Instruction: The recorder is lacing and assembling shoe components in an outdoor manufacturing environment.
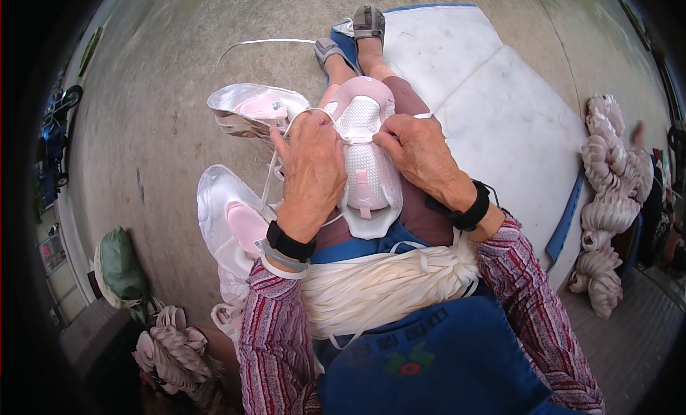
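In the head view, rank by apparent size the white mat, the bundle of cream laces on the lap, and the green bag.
Largest to smallest:
1. white mat
2. bundle of cream laces
3. green bag
The bundle lies nearer the camera, so its rank over the bag is unsure.

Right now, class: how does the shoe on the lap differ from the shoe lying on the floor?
The shoe on the lap is bare, held by both hands; the shoe on the floor lies untouched inside a clear bag. The lap shoe shows white mesh; the floor shoe's is hidden. Both are pink.

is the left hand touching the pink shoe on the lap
Touching: the head view shows the left hand lying flat on the pink shoe, fingers at its white lace.
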`<state>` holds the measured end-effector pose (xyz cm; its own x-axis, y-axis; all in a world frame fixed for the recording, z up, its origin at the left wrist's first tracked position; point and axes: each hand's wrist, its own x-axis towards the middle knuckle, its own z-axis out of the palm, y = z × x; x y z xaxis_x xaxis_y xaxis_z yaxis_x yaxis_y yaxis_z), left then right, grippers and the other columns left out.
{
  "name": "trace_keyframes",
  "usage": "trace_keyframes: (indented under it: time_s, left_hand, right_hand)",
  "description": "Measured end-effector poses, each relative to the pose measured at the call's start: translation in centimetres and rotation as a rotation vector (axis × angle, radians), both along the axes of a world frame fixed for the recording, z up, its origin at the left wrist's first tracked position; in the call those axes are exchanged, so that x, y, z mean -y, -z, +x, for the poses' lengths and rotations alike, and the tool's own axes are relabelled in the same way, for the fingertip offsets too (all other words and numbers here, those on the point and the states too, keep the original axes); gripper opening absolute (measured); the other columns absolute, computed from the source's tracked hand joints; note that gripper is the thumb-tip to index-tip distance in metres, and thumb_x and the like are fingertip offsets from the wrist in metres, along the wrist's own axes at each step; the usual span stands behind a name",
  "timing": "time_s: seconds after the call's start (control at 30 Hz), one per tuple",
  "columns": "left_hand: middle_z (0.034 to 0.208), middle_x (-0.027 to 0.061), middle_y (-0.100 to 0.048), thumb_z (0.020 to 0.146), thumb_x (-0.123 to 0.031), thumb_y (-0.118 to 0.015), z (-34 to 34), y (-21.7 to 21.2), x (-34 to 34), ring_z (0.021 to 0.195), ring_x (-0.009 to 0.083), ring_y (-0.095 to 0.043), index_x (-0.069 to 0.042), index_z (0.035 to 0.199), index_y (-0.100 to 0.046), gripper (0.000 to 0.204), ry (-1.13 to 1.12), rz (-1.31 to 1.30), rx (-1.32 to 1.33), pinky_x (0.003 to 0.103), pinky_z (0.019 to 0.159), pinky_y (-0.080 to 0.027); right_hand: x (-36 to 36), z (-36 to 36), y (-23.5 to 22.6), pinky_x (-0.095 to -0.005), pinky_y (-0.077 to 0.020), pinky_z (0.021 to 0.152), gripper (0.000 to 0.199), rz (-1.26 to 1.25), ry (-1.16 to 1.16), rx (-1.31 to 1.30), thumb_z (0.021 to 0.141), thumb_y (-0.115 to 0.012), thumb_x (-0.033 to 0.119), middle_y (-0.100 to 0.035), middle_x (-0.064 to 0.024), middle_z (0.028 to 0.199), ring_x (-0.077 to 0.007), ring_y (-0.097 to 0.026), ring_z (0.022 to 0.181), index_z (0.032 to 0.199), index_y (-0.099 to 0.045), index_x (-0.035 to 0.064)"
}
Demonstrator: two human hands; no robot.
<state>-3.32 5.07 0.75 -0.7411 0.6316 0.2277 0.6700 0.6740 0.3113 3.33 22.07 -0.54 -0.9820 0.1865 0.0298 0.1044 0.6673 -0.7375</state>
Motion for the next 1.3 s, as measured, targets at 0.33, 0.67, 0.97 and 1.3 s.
trace_keyframes:
  time_s: [0.33, 0.67, 0.97, 1.3]
  left_hand:
    - [0.091, 0.0074, -0.062, 0.08, -0.014, -0.066, 0.1, 1.3, 1.1, 0.09, 0.0279, -0.056, -0.007, 0.089, -0.064, 0.011, -0.113, 0.171, 0.168, 0.044, 0.088, -0.036]
    - [0.115, 0.0246, -0.052, 0.082, -0.006, -0.056, 2.6, 0.5, 1.0, 0.106, 0.0392, -0.053, 0.003, 0.126, -0.042, 0.047, -0.007, 0.047, 0.322, 0.046, 0.09, -0.043]
    - [0.115, 0.0285, -0.048, 0.079, 0.001, -0.052, 4.4, 3.2, -0.4, 0.105, 0.044, -0.052, 0.007, 0.126, -0.037, 0.05, -0.117, 0.083, 0.511, 0.047, 0.086, -0.045]
    - [0.109, 0.0268, -0.05, 0.079, 0.003, -0.05, 6.2, 6.2, -1.3, 0.101, 0.0418, -0.049, 0.007, 0.129, -0.037, 0.052, -0.184, 0.23, 0.255, 0.046, 0.089, -0.039]
  right_hand:
    - [0.4, 0.3, 0.0, -0.0395, -0.0461, 0.068, 0.019, -0.059, 0.046, 0.018, 0.082, -0.065, 0.016, -0.06, -0.0173, 0.082, -0.0328, -0.059, 0.074, 0.09, -0.059, 0.0005]
    - [2.2, 2.7, -1.5, -0.0389, -0.0371, 0.081, 0.038, 0.409, -0.078, -0.081, 0.072, -0.073, 0.027, -0.055, -0.012, 0.09, -0.0268, -0.054, 0.089, 0.095, -0.055, 0.0022]
    - [2.2, 3.1, 0.1, -0.0416, -0.0371, 0.087, 0.035, 0.482, -0.015, 0.059, 0.072, -0.061, 0.011, -0.057, -0.0146, 0.098, -0.0294, -0.055, 0.093, 0.105, -0.056, 0.0006]
    - [2.1, 3.7, 1.9, -0.0502, -0.0341, 0.093, 0.022, 0.599, 0.036, -0.046, 0.073, -0.057, 0.009, -0.056, -0.0145, 0.092, -0.0293, -0.053, 0.094, 0.094, -0.058, 0.0009]
